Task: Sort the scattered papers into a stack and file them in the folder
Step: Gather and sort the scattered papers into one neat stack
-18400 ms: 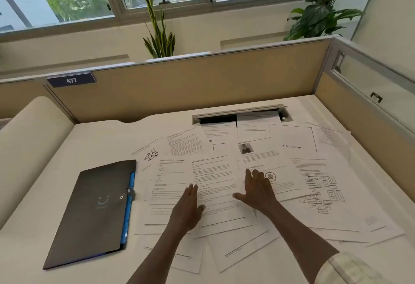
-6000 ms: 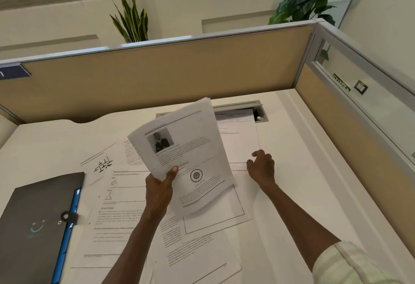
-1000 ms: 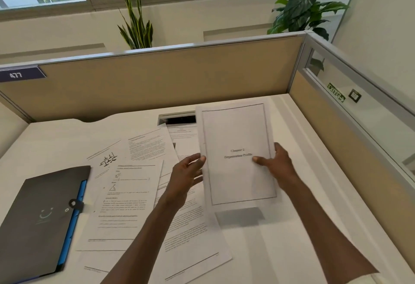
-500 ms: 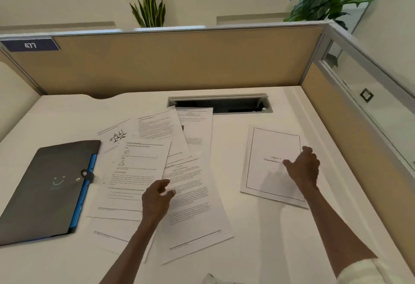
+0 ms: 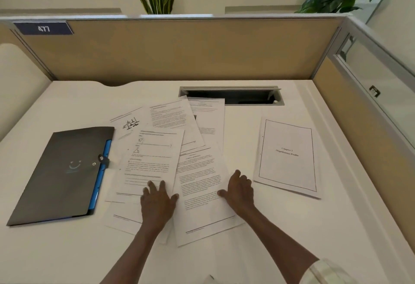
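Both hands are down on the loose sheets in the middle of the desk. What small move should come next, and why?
Probably draw the loose sheets together: left hand and right hand rest flat on either side of the nearest page, while the sheets lie fanned and overlapping. A stack lies apart to the right, and the folder is shut.

White desk (image 5: 280, 238) with partition walls, closed dark folder (image 5: 60, 175) at left, overlapping loose papers (image 5: 170, 149) in the middle, squared paper stack (image 5: 287, 155) at right.
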### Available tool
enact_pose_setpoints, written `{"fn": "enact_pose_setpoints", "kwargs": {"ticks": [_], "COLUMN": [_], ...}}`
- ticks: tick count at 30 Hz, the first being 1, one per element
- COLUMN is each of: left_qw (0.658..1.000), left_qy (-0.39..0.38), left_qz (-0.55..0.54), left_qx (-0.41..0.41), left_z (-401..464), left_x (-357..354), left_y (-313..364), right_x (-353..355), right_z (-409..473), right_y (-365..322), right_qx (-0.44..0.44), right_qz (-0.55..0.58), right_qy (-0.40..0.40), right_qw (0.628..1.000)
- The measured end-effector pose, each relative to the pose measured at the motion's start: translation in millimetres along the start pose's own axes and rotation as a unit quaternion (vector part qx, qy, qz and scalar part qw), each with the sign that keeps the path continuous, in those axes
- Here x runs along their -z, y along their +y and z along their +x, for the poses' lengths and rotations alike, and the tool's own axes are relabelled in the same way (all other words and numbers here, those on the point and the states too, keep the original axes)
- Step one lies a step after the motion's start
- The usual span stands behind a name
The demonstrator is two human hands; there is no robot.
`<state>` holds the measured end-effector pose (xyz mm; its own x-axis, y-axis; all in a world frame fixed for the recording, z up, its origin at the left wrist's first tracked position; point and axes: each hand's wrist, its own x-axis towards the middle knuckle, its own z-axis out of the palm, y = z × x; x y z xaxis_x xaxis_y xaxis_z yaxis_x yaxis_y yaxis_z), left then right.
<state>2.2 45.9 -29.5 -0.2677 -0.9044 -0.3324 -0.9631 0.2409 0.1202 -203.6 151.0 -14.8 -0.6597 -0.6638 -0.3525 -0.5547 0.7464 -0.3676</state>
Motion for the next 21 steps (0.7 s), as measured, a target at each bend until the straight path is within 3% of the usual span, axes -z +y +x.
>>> {"fn": "enact_pose_setpoints", "kwargs": {"ticks": [5,11,16,18,21], "left_qw": [0.995,0.99,0.98,0.972,0.961], "left_qy": [0.028,0.036,0.023,0.013,0.07], "left_qz": [0.081,0.059,-0.056,-0.156,-0.234], "left_qx": [-0.047,-0.12,-0.188,-0.174,-0.127], "left_z": [-6.0,-10.8,-20.3,-20.7,-14.1], "left_x": [6.0,6.1,-3.0,0.3,8.5], "left_y": [5.0,6.5,10.8,8.4,-5.4], "right_x": [-4.2,-5.9,-1.0,0.4,3.2], "right_z": [0.3,-0.5,5.5,7.4,8.6], "right_y": [-12.2,-5.0,-0.2,1.6,5.6], "right_qx": [-0.047,-0.071,-0.084,-0.089,-0.113], "right_qz": [0.053,0.127,0.206,0.216,0.263], "right_qy": [-0.025,-0.01,-0.016,-0.023,-0.036], "right_qw": [0.997,0.989,0.975,0.972,0.957]}}
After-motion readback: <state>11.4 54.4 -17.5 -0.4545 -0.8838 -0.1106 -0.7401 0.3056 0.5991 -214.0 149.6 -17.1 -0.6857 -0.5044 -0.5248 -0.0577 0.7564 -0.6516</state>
